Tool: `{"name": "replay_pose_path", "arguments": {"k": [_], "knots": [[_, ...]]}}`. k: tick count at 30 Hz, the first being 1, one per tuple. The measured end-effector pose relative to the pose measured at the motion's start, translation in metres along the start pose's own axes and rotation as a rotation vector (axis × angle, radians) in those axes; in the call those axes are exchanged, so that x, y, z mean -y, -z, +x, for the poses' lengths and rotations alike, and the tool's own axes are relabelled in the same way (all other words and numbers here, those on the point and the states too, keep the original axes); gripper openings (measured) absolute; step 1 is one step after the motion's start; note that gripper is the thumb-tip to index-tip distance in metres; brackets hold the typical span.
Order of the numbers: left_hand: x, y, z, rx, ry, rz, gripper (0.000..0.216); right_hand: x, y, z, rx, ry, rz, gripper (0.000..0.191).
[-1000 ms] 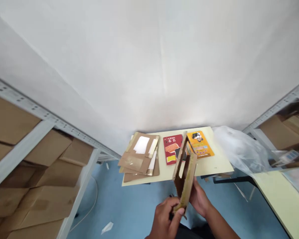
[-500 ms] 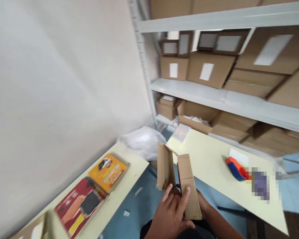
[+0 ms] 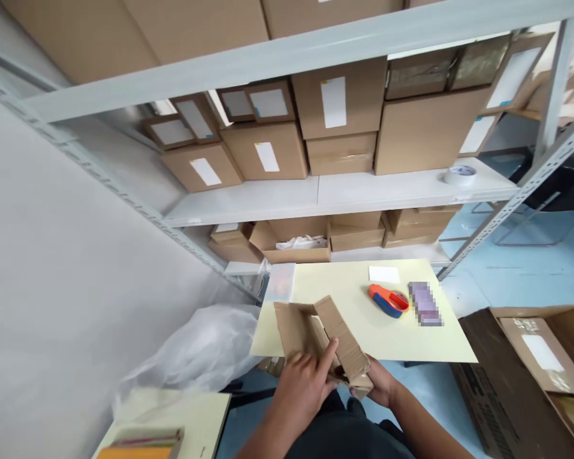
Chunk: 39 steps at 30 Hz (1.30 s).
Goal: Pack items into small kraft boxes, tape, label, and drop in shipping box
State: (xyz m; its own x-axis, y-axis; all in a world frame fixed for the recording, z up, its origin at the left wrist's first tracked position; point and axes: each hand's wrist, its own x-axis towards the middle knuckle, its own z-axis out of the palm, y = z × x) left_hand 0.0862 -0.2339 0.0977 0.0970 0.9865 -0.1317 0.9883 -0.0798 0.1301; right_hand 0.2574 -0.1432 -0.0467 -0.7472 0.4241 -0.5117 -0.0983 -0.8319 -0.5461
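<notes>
Both my hands hold a small brown cardboard box (image 3: 316,335), partly unfolded, at the near edge of a pale yellow table (image 3: 425,338). My left hand (image 3: 302,382) grips its near side with the fingers pressed on the cardboard. From the right, my right hand (image 3: 379,384) holds the lower corner of the box, its fingers mostly hidden beneath. An orange and blue tape dispenser (image 3: 387,300) lies on the table beyond the box, beside a white label (image 3: 383,274) and a blurred purple patch (image 3: 425,304).
A grey metal shelf rack (image 3: 335,191) full of cardboard boxes stands behind the table, a tape roll (image 3: 460,174) on its shelf. A clear plastic bag (image 3: 201,354) lies left. A large open carton (image 3: 530,376) sits on the blue floor at right. Another table corner (image 3: 172,421) is near left.
My view has swung right, from the wall and the table with books to the shelf rack and the second table. Both hands kept hold of the cardboard box throughout and turned it.
</notes>
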Motion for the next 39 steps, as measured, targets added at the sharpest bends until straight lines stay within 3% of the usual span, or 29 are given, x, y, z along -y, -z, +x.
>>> {"name": "replay_pose_path", "arguments": {"k": [5,8,12,15,19,25,29,34,36,39], "knots": [[0.033,-0.005,0.058,0.134,0.057,-0.041,0.075,0.031,0.008,0.029,-0.101,-0.075,0.176,0.048],[0.051,-0.015,0.094,0.254,0.161,-0.093,0.068,0.047,0.01,0.043,-0.298,0.068,0.239,0.049],[0.064,-0.03,0.128,0.337,0.175,-0.274,0.064,0.055,0.004,0.052,-0.533,0.258,0.079,0.062],[0.067,-0.041,0.142,0.411,0.094,-0.492,0.063,0.053,-0.006,0.06,-0.597,0.312,-0.052,0.068],[0.074,-0.048,0.147,0.483,-0.085,-0.656,0.062,0.053,-0.01,0.073,-0.66,0.323,-0.034,0.067],[0.119,-0.04,0.14,0.41,-0.331,-0.402,0.074,0.072,-0.014,0.073,-0.869,0.379,-0.147,0.075],[0.13,-0.042,0.139,0.439,-0.32,-0.205,0.047,0.09,-0.032,0.067,-0.83,0.428,-0.241,0.062],[0.097,-0.052,0.141,0.43,-0.227,-0.135,0.043,0.099,-0.043,0.064,-0.553,0.451,-0.74,0.042],[0.082,-0.055,0.141,0.427,-0.166,-0.124,0.04,0.098,-0.037,0.064,-0.547,0.463,-0.906,0.036],[0.071,-0.058,0.139,0.392,-0.091,-0.153,0.04,0.095,-0.018,0.062,-0.653,0.497,-0.972,0.034]]}}
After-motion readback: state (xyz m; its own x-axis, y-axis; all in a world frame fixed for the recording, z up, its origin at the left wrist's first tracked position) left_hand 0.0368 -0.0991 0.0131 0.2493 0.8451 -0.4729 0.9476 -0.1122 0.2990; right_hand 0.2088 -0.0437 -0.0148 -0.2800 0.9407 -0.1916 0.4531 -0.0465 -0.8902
